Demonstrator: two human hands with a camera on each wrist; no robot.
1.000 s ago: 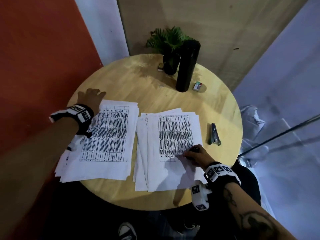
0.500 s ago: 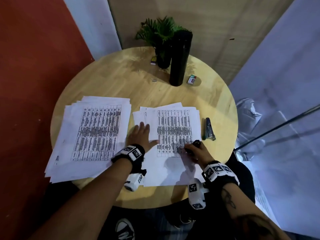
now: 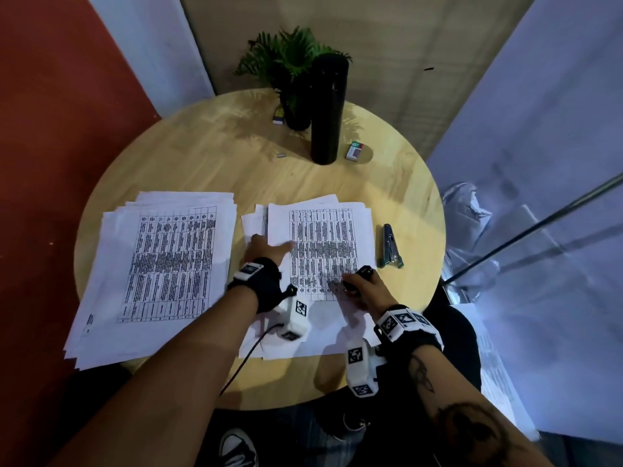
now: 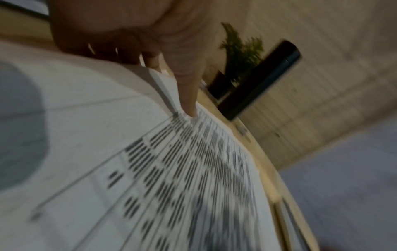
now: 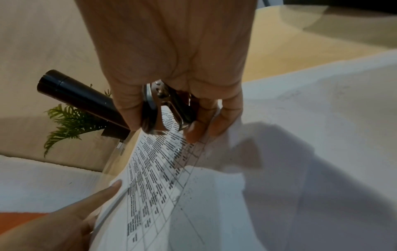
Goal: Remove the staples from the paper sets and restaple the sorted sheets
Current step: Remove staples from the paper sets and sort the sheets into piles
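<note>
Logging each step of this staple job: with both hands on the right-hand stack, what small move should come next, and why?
Probably lift the top sheet's left edge off the right stack. The left hand already has its thumb on top and fingers under that edge, while the right hand holds the staple remover over the sheet.

The left hand [image 3: 266,249], which a second ago lay flat near the table's [image 3: 209,156] left edge beyond the left pile of sheets [image 3: 161,264], now sits on the left edge of the right pile [image 3: 320,244]. Its thumb lies on the top sheet and its fingers reach under that sheet's edge, a pinch it did not have half a second ago.
</note>
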